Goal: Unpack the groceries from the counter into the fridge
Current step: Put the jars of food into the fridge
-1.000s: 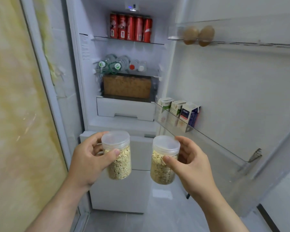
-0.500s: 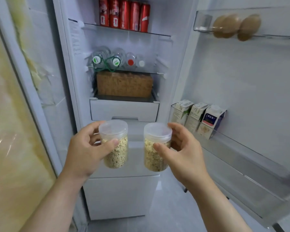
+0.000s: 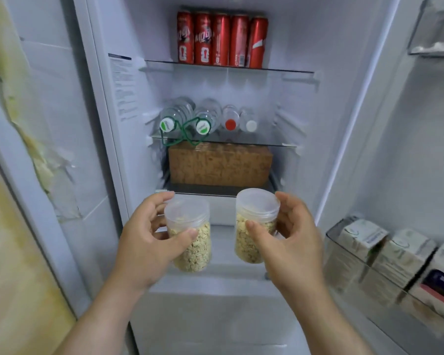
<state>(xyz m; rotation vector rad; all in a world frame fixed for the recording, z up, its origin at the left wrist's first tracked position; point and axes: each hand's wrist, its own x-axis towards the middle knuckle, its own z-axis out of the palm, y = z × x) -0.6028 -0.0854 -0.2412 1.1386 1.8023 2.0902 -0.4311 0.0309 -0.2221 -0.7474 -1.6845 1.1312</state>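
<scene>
I hold two clear plastic jars of oats with pale lids in front of the open fridge [image 3: 326,106]. My left hand [image 3: 144,247] grips the left oat jar [image 3: 190,242] around its body. My right hand [image 3: 295,242] grips the right oat jar [image 3: 254,226], which sits a little higher and tilts slightly. Both jars hover upright just before the white drawer [image 3: 222,210] and the bare ledge below it. The jars are a hand's width apart and do not touch.
Several red cans [image 3: 222,39] stand on the top glass shelf. Water bottles [image 3: 203,119] lie on the middle shelf above a brown box [image 3: 219,166]. Milk cartons [image 3: 385,252] fill the door bin at right. A yellowish wall is at left.
The view has closed in on the fridge interior. Both hands have carried the jars forward and up toward the drawer level, and the right jar now sits higher than the left.
</scene>
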